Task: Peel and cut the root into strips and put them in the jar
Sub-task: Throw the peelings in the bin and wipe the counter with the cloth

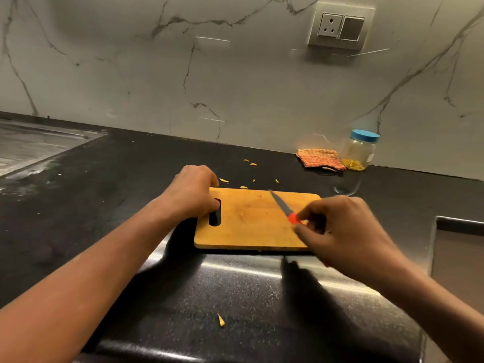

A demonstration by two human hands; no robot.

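The black counter [131, 179] carries the wooden cutting board [248, 221] near its front edge, and the board's top is bare apart from a few crumbs. No whole root shows anywhere. The left hand [193, 189] is curled over the board's left end at the handle slot, gripping it. The right hand [348, 229], at the board's right end, pinches the red handle of the knife [281, 205], whose blade lies flat across the board. Well behind the board to the right stands the jar [360, 150] with its blue lid on and yellow strips [353, 165] heaped at the bottom, beside a folded cloth [318, 158]. Small peel scraps [224, 180] lie scattered just behind the board. Peeling, cutting and filling look finished, with probably only tidying left.
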